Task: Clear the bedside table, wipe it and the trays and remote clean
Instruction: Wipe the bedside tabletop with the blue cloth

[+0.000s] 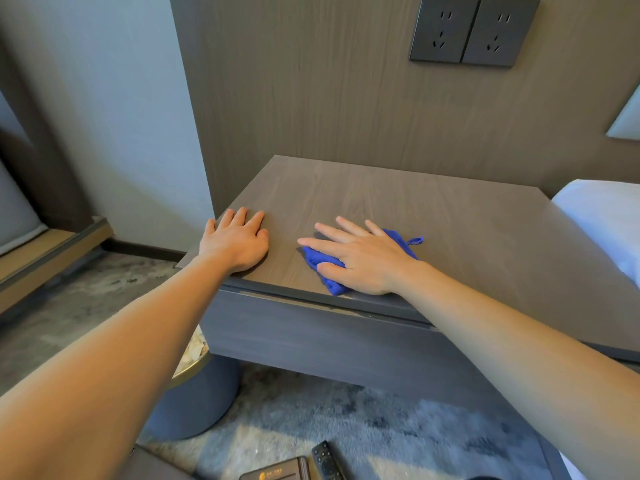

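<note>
The brown wood-grain bedside table (433, 209) has a bare top. My left hand (239, 239) lies flat on its front left corner with straight fingers. My right hand (360, 256) presses a blue cloth (329, 268) flat onto the top near the front edge, fingers spread; part of the cloth and its loop stick out behind the hand. On the carpet at the bottom of the view lie a black remote (327, 460) and a dark tray (277, 471), both partly cut off.
A round blue bin (197, 400) with a gold rim stands under the table's left corner. A white bed (606, 216) borders the table on the right. Two dark wall sockets (474, 31) sit above. Patterned carpet covers the floor.
</note>
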